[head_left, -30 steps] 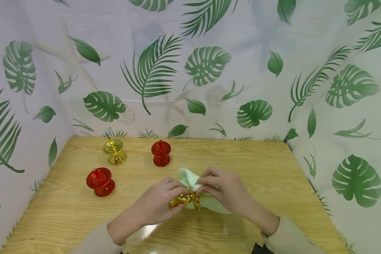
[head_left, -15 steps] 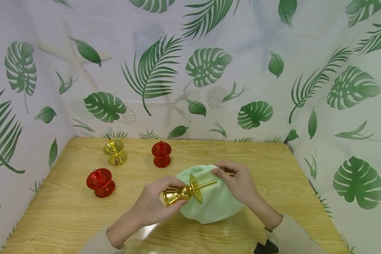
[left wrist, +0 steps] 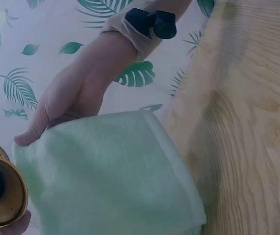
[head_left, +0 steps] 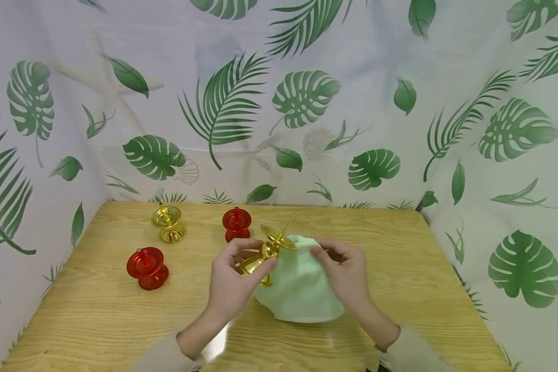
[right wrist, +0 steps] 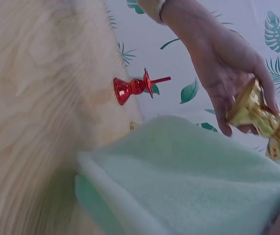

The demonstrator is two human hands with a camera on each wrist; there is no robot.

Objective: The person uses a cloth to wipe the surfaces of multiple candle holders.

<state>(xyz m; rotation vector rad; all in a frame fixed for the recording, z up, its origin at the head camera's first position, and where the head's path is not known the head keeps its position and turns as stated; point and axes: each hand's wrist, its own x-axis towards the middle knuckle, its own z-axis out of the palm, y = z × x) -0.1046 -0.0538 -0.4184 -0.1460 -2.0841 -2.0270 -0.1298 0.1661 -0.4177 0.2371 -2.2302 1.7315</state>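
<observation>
My left hand (head_left: pixel 228 281) grips a shiny gold candle holder (head_left: pixel 270 250) by its waisted body. The holder leans to the right, its round dish and thin spike uppermost. In the left wrist view the hollow base (left wrist: pixel 19 196) of this holder shows, dark inside. With thumb and fingers, my right hand (head_left: pixel 349 274) pinches the top edge of a pale green cloth (head_left: pixel 302 292), which hangs down just right of the holder. The dish overlaps the cloth's upper left corner in the head view. In the right wrist view, the cloth (right wrist: pixel 189 171) spreads below the gold holder.
Two red candle holders stand on the wooden table (head_left: pixel 376 232), one at the left (head_left: pixel 146 266) and one at the back (head_left: pixel 236 219), partly behind the held one. Another gold holder (head_left: pixel 167 222) stands at the back left. A leaf-patterned sheet (head_left: pixel 330 170) encloses the table's back and sides.
A second ago the gold holder lay sideways with the cloth bunched at its dish. The cloth then came away and spread out, and my left hand has raised and tilted the holder, spike up.
</observation>
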